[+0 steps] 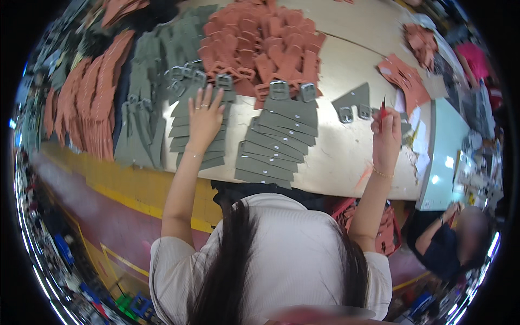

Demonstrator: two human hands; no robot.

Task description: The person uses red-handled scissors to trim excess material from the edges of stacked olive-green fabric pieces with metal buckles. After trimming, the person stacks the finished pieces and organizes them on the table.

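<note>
My left hand lies with spread fingers on a fanned stack of grey-green fabric pieces, close below a metal buckle. In my right hand, closed fingers hold a small red tool with a dark pointed tip, pointing up; its exact kind is unclear. Between my hands lies a second overlapping stack of grey-green pieces, with small white labels and buckles at its far end. A grey-green piece with two buckles rests just left of my right hand.
Orange-red straps with covered buckles are heaped at the back. Further left hang orange-red and grey-green strips over the table edge. Orange-red pieces lie at right. A red crate stands below the table; another person sits nearby.
</note>
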